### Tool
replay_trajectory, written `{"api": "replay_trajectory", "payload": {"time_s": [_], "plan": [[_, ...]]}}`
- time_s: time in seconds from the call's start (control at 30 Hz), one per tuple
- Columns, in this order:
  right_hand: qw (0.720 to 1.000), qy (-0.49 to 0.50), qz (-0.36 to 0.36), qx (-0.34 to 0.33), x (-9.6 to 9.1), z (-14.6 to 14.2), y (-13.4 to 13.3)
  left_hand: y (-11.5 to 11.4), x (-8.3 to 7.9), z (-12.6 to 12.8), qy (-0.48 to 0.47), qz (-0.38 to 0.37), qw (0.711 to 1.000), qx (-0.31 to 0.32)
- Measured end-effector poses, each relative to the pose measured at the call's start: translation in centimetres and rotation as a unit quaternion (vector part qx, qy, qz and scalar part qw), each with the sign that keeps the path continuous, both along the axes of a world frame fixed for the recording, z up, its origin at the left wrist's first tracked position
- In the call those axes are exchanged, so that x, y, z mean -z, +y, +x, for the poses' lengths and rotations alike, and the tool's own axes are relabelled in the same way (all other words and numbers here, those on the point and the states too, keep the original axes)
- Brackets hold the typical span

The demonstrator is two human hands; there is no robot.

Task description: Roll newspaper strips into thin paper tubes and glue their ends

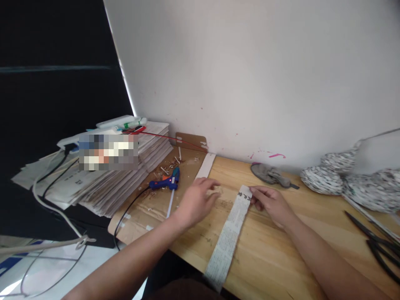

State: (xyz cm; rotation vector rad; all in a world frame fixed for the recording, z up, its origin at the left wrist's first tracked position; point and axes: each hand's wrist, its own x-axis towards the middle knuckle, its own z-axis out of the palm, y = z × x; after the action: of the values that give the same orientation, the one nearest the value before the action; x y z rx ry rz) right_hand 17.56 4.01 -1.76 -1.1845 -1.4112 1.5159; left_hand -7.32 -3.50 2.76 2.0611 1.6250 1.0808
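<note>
A long strip of newspaper (pixel 227 235) lies slanted across the wooden table, its near end hanging over the front edge. My right hand (pixel 265 200) pinches the far right corner of this strip between thumb and fingers. Left of the strip, my left hand (pixel 200 198) hovers over the table with its thumb and fingers apart and nothing between them. Just beyond it lies a white strip (pixel 205 166), partly hidden by that hand. A blue glue gun (pixel 165 181) with a small red light rests on cardboard (pixel 137 210) to the left.
A tall stack of newspapers (pixel 153 154) stands at the left, with cables and a white power strip (pixel 70 139) on top. A grey cloth item (pixel 270 174) lies by the wall. Woven paper pieces (pixel 321 179) and black scissors (pixel 371 241) are at the right.
</note>
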Motion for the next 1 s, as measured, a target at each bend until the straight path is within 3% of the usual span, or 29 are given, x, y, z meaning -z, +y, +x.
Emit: {"api": "replay_trajectory", "payload": {"time_s": [0.13, 0.23, 0.4, 0.63, 0.73, 0.8, 0.83, 0.9, 0.93, 1.0], "plan": [[1.000, 0.002, 0.011, -0.001, 0.1, 0.0, -0.1, -3.0, 0.4, -8.4, 0.196, 0.009, 0.958, -0.208], [1.000, -0.002, 0.013, 0.005, 0.1, -0.1, -0.2, -3.8, 1.5, -12.8, 0.249, -0.037, 0.931, -0.262], [1.000, -0.010, 0.016, 0.006, -0.1, -0.3, -0.5, -2.9, 2.6, -15.9, 0.260, -0.068, 0.931, -0.247], [1.000, -0.005, 0.020, 0.000, 0.0, -0.2, -0.4, -2.0, 2.5, -18.6, 0.237, -0.040, 0.947, -0.211], [1.000, 0.004, 0.016, 0.008, 0.0, -0.3, -0.4, -2.4, 1.7, -17.6, 0.219, -0.033, 0.943, -0.249], [1.000, 0.011, 0.014, 0.012, -0.1, -0.3, -0.4, -2.4, 0.6, -15.0, 0.160, 0.007, 0.951, -0.263], [1.000, 0.013, 0.012, 0.011, -0.2, -0.3, -0.4, -2.2, -0.1, -13.1, 0.097, 0.017, 0.966, -0.239], [1.000, 0.013, 0.007, 0.018, -0.3, -0.4, -0.4, -1.1, -1.5, -8.5, -0.110, -0.046, 0.982, -0.147], [1.000, 0.013, 0.004, 0.020, -0.3, -0.4, -0.4, -0.3, -2.0, -5.9, -0.226, -0.112, 0.964, -0.082], [1.000, 0.014, 0.000, 0.021, -0.4, -0.5, -0.4, 1.6, -2.5, -1.0, -0.387, -0.256, 0.886, 0.003]]}}
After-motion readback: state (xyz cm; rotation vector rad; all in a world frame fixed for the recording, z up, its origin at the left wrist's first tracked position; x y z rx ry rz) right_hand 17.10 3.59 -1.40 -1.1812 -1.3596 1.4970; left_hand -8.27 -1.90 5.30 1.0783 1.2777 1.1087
